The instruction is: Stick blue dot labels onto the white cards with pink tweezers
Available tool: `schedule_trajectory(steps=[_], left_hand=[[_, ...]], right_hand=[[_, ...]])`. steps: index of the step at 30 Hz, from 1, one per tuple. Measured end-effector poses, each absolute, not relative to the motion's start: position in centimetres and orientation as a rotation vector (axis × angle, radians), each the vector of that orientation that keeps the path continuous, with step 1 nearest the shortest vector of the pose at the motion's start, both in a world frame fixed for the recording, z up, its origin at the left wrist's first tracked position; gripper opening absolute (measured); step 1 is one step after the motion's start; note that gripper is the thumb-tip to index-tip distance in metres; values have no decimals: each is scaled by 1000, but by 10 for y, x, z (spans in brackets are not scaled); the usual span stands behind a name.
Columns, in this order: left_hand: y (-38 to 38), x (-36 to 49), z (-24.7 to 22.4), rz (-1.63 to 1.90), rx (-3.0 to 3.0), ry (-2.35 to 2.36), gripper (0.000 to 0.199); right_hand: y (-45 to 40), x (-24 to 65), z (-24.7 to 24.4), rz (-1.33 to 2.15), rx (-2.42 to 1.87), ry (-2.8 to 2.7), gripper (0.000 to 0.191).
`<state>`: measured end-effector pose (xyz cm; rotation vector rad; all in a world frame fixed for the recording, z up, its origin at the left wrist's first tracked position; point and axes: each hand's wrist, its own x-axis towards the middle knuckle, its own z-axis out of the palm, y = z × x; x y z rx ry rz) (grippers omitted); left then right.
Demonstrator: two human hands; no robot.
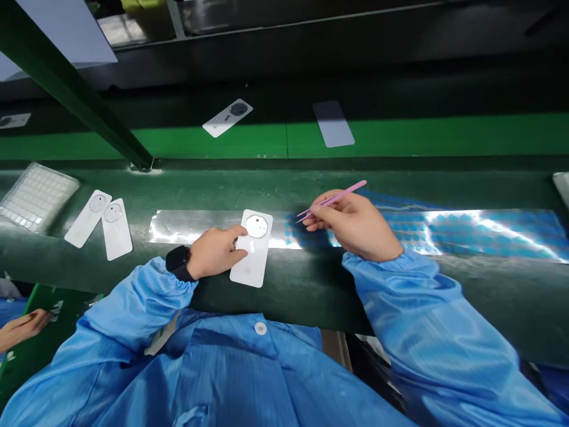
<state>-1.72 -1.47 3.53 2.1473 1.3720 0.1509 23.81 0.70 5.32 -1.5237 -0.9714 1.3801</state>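
A white phone back panel (253, 261) with a round camera area lies on the green bench, partly over a clear film strip (178, 225). My left hand (216, 251), with a black watch at the wrist, grips the panel's left edge between thumb and fingers. To the right, my right hand (355, 222) is closed on pink tweezers (340, 194), their tips pointing left above the strip. Blue round stickers (502, 234) cover the strip's right part. At the left lie two more white panels (84, 222), (118, 234), touching at their upper ends.
A clear tray with small white squares (39, 196) sits at the far left. Beyond the bench, several panels (229, 118) lie on a green and black surface. A green post (84, 95) rises at the left. Another person's hand (26, 327) shows at the lower left.
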Motion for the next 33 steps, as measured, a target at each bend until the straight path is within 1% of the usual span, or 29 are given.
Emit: schedule_trajectory(steps=[3, 5, 8, 10, 12, 17, 24, 28, 33], left_hand=[[-6, -12, 34, 139, 2302, 1442, 22], [4, -7, 30, 226, 2374, 1412, 24], [16, -3, 19, 383, 2441, 1247, 37], [19, -2, 11, 384, 2453, 1162, 47], [19, -2, 6, 329, 2448, 1124, 51], [16, -2, 2, 322, 2428, 1102, 52], [16, -1, 1, 362, 2437, 1097, 56], [15, -1, 0, 373, 2436, 1106, 54], [15, 0, -2, 399, 2457, 1118, 52]], right_hand=[[25, 238, 53, 1436, -1560, -1074, 21], [33, 237, 47, 1469, -1570, -1101, 23], [38, 237, 39, 1485, -1590, -1088, 22], [38, 238, 36, 1479, -1600, -1056, 20], [37, 239, 35, 1481, -1603, -1038, 19], [37, 241, 36, 1472, -1625, -1012, 18], [37, 239, 36, 1431, -1708, -1021, 26], [37, 236, 36, 1394, -1722, -1030, 25], [38, 237, 40, 1434, -1696, -949, 28]])
